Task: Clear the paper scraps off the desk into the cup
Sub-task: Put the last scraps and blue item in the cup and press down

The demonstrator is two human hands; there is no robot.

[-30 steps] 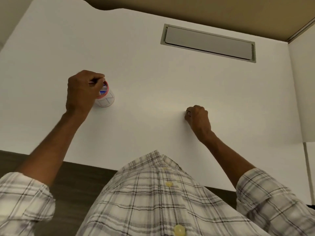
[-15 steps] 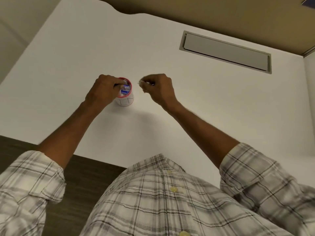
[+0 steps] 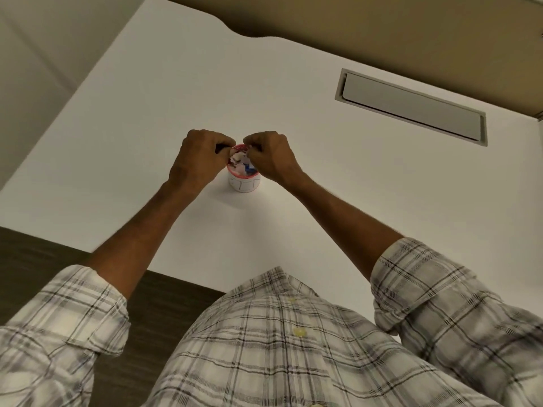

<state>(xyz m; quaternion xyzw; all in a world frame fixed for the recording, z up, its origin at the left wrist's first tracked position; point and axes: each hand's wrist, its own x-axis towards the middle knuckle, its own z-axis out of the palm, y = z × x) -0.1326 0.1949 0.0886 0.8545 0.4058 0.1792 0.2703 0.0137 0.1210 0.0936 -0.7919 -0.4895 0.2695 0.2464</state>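
Note:
A small white cup (image 3: 244, 183) with a red rim stands upright on the white desk (image 3: 147, 113), filled with white, blue and red paper scraps (image 3: 241, 165). My left hand (image 3: 199, 160) grips the cup's left rim with curled fingers. My right hand (image 3: 269, 158) hovers over the cup's right rim, fingertips pinched together right above the opening; a small pale scrap seems to sit between them, but it is hard to tell.
A grey rectangular cable hatch (image 3: 411, 107) is set into the desk at the back right. The desk's front edge runs above a dark wood floor (image 3: 35, 254) at the left. A beige wall stands behind the desk.
My right hand came from the desk's right side over to the cup, fingers pinched. My left hand stayed on the cup's rim. The head camera shifted, bringing the cup to the centre.

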